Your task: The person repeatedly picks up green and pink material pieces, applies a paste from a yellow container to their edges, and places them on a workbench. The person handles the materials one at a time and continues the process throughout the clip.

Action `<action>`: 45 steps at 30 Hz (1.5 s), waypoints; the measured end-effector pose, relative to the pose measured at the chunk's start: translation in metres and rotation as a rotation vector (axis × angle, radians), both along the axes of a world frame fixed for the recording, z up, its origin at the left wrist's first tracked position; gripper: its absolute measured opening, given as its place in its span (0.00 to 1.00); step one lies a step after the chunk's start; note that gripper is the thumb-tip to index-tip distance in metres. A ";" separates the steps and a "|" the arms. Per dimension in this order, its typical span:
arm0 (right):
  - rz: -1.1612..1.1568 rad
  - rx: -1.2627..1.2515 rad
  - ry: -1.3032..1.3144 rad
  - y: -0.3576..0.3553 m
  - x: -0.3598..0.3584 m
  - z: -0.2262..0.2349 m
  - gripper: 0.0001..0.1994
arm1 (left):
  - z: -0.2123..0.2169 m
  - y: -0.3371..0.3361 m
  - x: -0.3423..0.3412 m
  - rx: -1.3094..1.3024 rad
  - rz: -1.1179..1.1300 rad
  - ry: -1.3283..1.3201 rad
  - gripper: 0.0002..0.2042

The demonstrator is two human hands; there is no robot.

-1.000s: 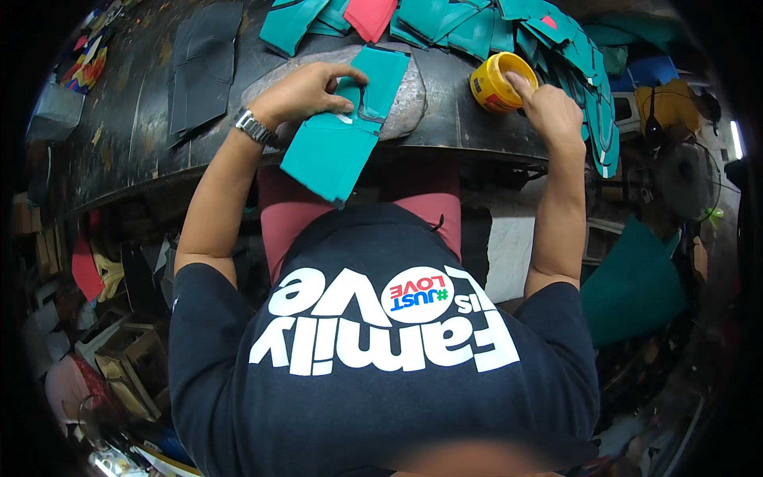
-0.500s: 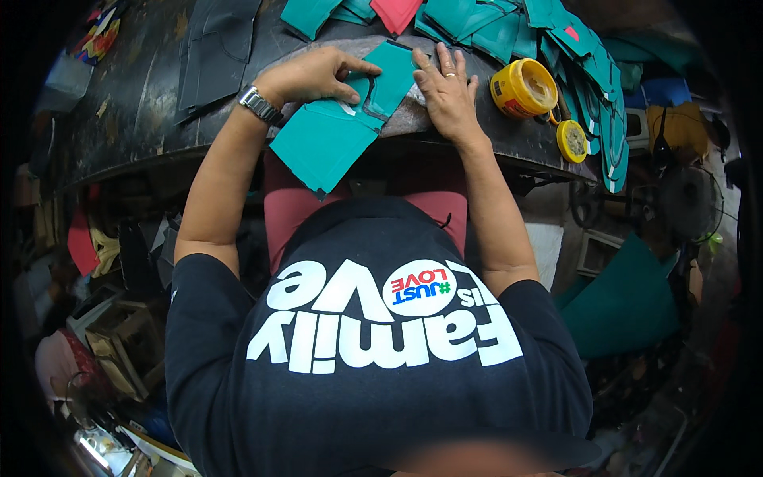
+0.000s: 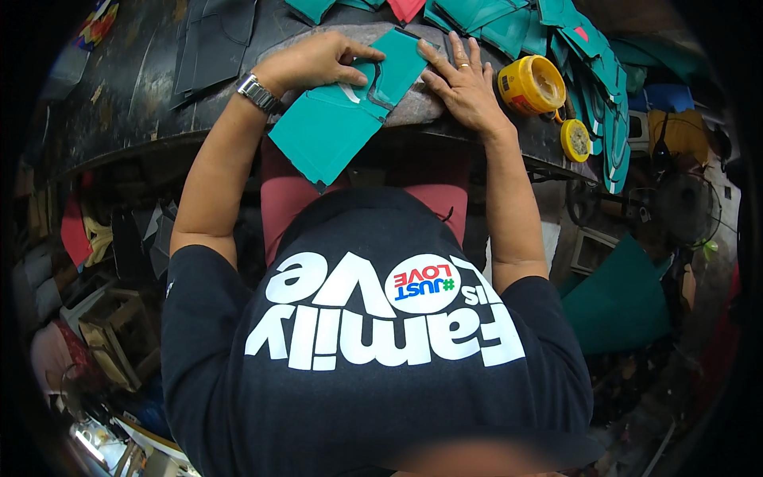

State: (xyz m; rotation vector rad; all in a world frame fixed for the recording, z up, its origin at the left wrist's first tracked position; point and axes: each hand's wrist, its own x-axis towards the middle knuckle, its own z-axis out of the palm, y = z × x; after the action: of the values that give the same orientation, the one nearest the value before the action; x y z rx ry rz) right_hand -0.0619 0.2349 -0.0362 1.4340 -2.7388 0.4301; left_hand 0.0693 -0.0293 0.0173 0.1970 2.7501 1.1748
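Observation:
A flat teal-green sheet piece (image 3: 314, 137) with black edging and a curved black strip lies slanted over the near table edge. Its lower corner hangs above my lap. My left hand (image 3: 322, 65), wearing a metal watch (image 3: 257, 92), grips the piece at its left side, thumb and curled fingers on its surface. A small white patch shows beside the thumb. My right hand (image 3: 470, 89) is open, with fingers spread and the index fingertip at the piece's upper right edge. Beneath the piece sits a greyish slab (image 3: 415, 107) on the dark table.
An open yellow tub (image 3: 517, 89) stands right of my right hand, its round yellow lid (image 3: 575, 141) nearby. Stacked green pieces (image 3: 592, 67) cover the far right of the table. Black sheets (image 3: 213, 52) lie at the left. A red piece (image 3: 406, 8) is at the far edge.
My right hand has shifted slightly right and its fingers have spread wider. The green piece and my left hand have moved a little away from me.

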 end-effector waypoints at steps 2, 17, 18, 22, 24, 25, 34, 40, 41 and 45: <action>0.046 0.020 -0.016 0.002 0.004 0.001 0.26 | -0.001 -0.001 0.000 0.007 -0.006 0.008 0.26; 0.275 0.019 -0.044 0.000 0.089 0.010 0.31 | -0.010 0.000 -0.004 -0.013 -0.022 0.068 0.26; 0.283 -0.069 -0.124 0.000 0.088 0.012 0.29 | -0.010 0.000 -0.004 0.000 -0.023 0.065 0.26; 0.236 -0.338 -0.494 0.007 0.071 0.023 0.36 | -0.003 0.003 0.002 -0.011 -0.049 0.063 0.25; 0.007 -0.638 -0.708 0.008 0.060 0.027 0.40 | -0.002 0.008 0.012 0.069 -0.027 0.000 0.25; -0.054 -0.644 -0.656 0.008 0.054 0.027 0.40 | -0.002 0.011 0.017 0.120 -0.020 -0.027 0.25; -0.175 -0.054 0.161 -0.027 0.053 0.006 0.40 | -0.013 0.026 0.026 0.135 0.054 -0.037 0.24; -0.127 0.037 0.305 -0.043 0.060 0.009 0.47 | -0.009 0.026 0.029 0.134 0.082 -0.002 0.22; -0.111 0.041 0.325 -0.046 0.060 0.009 0.47 | -0.009 0.027 0.030 0.149 0.088 0.006 0.21; -0.018 0.049 0.342 -0.052 0.053 0.011 0.48 | -0.012 0.027 0.030 0.183 0.109 0.053 0.19</action>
State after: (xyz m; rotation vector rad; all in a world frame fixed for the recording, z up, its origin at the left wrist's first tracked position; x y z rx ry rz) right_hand -0.0090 0.1828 -0.0254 1.3458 -2.5004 0.1039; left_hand 0.0995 -0.0025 0.0053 0.0999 2.7280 1.4708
